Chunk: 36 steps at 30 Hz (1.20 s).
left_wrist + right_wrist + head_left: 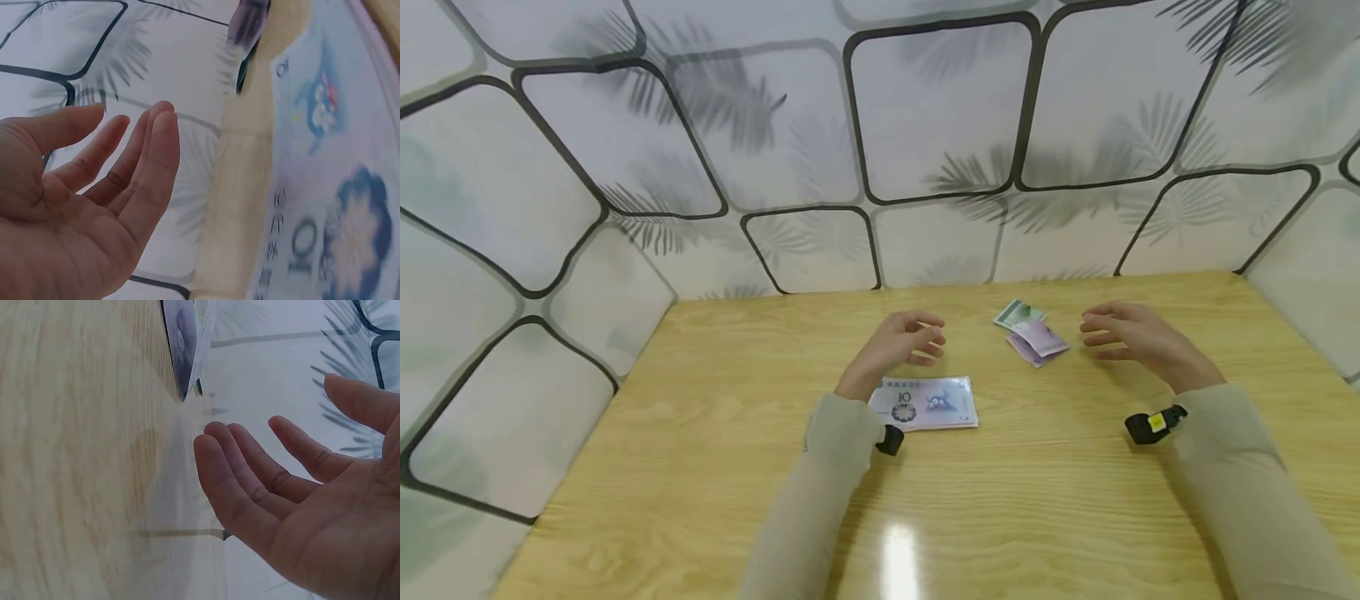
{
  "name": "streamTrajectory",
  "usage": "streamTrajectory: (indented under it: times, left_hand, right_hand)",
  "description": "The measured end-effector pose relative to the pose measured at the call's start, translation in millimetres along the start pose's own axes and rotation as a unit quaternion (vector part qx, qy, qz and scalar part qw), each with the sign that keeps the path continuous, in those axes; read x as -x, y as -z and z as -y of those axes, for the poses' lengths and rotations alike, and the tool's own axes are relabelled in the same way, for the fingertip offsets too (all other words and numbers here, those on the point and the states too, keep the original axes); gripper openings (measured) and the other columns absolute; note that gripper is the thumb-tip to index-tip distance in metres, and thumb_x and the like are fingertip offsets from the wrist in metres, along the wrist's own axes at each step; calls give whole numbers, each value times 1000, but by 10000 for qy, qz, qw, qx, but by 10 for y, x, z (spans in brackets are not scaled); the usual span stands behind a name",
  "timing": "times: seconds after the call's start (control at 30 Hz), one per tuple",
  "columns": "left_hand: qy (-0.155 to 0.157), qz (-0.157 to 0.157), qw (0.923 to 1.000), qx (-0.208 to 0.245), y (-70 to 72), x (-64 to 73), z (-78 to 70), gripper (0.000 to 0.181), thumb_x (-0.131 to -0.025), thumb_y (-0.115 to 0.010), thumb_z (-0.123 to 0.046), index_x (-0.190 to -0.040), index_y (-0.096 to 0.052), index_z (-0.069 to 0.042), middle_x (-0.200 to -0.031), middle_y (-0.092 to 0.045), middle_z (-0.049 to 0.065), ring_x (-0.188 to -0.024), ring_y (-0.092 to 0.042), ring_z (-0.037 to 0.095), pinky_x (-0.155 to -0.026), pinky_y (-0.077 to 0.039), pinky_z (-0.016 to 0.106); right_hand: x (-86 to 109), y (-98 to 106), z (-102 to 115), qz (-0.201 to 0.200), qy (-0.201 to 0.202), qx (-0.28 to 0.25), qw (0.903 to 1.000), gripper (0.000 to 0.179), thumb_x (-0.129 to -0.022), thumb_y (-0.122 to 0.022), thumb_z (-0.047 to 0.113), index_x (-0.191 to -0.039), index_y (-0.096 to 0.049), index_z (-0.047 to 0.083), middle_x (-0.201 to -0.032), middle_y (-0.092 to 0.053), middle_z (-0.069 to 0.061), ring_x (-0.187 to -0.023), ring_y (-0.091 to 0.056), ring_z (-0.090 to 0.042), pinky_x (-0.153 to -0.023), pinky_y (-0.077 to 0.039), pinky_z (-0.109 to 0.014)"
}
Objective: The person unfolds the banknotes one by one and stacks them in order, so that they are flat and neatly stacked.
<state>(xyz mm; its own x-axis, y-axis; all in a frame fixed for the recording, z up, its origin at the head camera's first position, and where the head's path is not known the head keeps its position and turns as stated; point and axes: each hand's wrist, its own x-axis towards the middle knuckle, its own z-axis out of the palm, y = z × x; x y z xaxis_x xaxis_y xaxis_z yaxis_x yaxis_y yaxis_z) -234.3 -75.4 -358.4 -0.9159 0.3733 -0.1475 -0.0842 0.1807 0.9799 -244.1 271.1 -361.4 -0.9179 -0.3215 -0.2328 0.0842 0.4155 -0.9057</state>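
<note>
My left hand (897, 343) hovers just beyond a stack of play banknotes (938, 405) printed with a 10, fingers loosely bent and nothing in them. In the left wrist view, the palm shows bare beside that stack. Farther back and to the right lies a small pile: folded purple banknotes (1041, 338) overlapping a green banknote (1018, 312). Right of this pile, my right hand (1138, 335) is held with relaxed, slightly bent fingers, its palm facing the notes. The right wrist view shows that palm holding nothing, fingertips apart from the purple notes (180, 344).
The notes lie on a light wooden table (715, 467). A pale wall covering (940, 108) with dark outlines and leaf prints rises behind the table and along both sides. A black wrist camera (1148, 427) sits at the right cuff, another below the left one.
</note>
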Motion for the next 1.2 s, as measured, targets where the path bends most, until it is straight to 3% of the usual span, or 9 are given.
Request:
streamTrajectory:
  times: [0.4,0.6,0.77,1.03,1.2]
  left_hand:
    - [458,-22,9975,529,-264,-337,-64,33,-92,-53,-7,-123,-51,4,-108,-59,21,-98,-59,35,-83,-50,41]
    - [546,-259,9956,710,-421,-447,-67,31,-92,-53,-5,-120,-53,5,-111,-58,24,-95,-61,31,-80,-52,38]
    - [572,-376,9957,620,-519,-517,-58,29,-91,-54,-5,-118,-55,4,-110,-60,22,-96,-61,31,-80,-52,38]
    - [419,-243,9988,45,-669,-607,-69,30,-88,-50,5,-117,-57,4,-113,-58,18,-101,-58,30,-79,-52,37]
    - [416,-209,9989,-31,-740,-665,-42,33,-85,-52,9,-117,-57,3,-115,-55,19,-104,-55,32,-80,-52,39]
  right_hand:
    - [-91,20,69,45,-309,-25,9995,68,-96,-42,42,-138,-21,-8,-134,-31,-30,-115,-44,-38,-90,-46,-42]
    - [-115,-1,51,69,-414,-266,9988,63,-98,-40,36,-135,-21,-11,-132,-32,-33,-107,-53,-32,-88,-48,-42]
    - [-122,-17,42,101,-443,-368,9983,62,-98,-39,33,-135,-21,-14,-131,-30,-34,-99,-58,-29,-86,-49,-41]
    - [-136,-8,13,121,-539,-465,9974,59,-99,-39,28,-138,-18,-11,-134,-28,-35,-96,-61,-27,-84,-50,-39]
    - [-160,-15,-24,122,-633,-556,9964,65,-98,-42,33,-138,-17,-12,-134,-28,-35,-93,-62,-24,-82,-51,-38]
